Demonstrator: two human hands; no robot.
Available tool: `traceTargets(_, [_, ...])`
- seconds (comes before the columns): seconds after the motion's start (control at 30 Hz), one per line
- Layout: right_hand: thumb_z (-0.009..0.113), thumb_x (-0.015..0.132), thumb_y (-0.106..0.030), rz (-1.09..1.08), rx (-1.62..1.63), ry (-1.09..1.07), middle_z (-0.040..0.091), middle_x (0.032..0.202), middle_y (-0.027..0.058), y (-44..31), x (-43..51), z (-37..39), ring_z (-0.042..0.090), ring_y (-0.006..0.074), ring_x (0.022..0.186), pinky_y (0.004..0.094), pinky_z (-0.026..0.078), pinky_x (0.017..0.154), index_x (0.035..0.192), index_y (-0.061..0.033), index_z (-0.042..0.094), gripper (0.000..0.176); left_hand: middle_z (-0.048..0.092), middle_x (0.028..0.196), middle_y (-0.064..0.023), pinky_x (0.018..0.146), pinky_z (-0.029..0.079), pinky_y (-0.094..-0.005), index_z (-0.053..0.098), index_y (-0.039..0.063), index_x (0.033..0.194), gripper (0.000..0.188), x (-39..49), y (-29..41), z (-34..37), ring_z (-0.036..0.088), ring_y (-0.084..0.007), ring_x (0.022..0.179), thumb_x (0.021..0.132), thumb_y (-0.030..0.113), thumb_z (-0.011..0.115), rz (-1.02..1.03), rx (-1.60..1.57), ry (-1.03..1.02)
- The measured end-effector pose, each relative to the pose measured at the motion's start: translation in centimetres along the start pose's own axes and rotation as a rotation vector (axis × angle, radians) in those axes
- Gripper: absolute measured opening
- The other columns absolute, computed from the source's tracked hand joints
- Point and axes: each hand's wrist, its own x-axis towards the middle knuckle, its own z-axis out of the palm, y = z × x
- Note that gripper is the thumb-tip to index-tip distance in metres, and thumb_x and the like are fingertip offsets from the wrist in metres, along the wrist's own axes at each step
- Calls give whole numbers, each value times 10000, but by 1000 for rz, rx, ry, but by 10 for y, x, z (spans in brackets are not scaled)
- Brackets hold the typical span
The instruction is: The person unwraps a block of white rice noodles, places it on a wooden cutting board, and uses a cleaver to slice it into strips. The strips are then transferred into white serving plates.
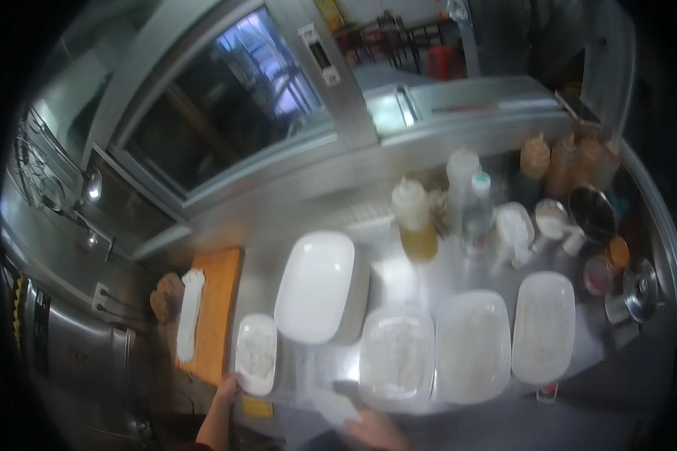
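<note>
My left hand [227, 388] is at the near left rim of a small white dish [267, 327], its fingers on the edge. Pale, whitish food lies in that dish. Low in the middle, my right hand [374, 431] grips a flat white object [337, 407]; blur hides what exactly it is. Right of that hand stand a squarish white plate [398, 321], a larger white plate [474, 299] and an oblong white plate [546, 279], each with a thin pale layer on it. Behind the small dish rises a stack of white rectangular plates [316, 287].
A wooden cutting board [217, 315] with a rolled white cloth [190, 315] lies at left. Squeeze bottles [412, 203], a clear plastic bottle [477, 220], a steel pot [592, 211] and sauce bottles [536, 158] crowd the counter's back right. A framed sliding window [231, 101] stands behind.
</note>
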Motion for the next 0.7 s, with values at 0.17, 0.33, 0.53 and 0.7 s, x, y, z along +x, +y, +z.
traceTargets(0.17, [600, 830, -266, 95, 117, 117, 643, 774, 212, -8, -31, -11, 649, 316, 720, 380, 492, 658, 948, 40, 623, 329, 583, 753, 9, 470, 378, -273, 582, 42, 978, 167, -52, 47, 39, 509, -109, 589, 861, 162, 584, 75, 62, -155])
traceTargets(0.33, [597, 871, -158, 259, 484, 203, 659, 864, 67, -3, -79, 12, 606, 119, 741, 275, 492, 654, 1011, 52, 614, 253, 600, 842, 6, 520, 385, -223, 550, 43, 1117, 271, -48, 17, 21, 532, -80, 657, 873, 155, 587, 194, -54, -345])
traceTargets(0.53, [600, 865, -121, 309, 552, 508, 654, 926, 82, -17, -151, 59, 620, 144, 832, 280, 500, 725, 1050, 47, 604, 251, 619, 983, -18, 602, 439, -210, 519, 61, 1201, 370, -60, 4, 31, 576, -97, 773, 866, 186, 612, 215, -170, -439])
traceTargets(0.7, [606, 846, -90, 358, 646, 662, 646, 986, 105, -15, -205, 103, 626, 179, 866, 297, 500, 754, 1088, 62, 581, 287, 610, 1031, -65, 638, 482, -264, 507, 23, 1208, 403, -72, -8, 46, 579, -140, 819, 863, 207, 606, 253, -177, -407])
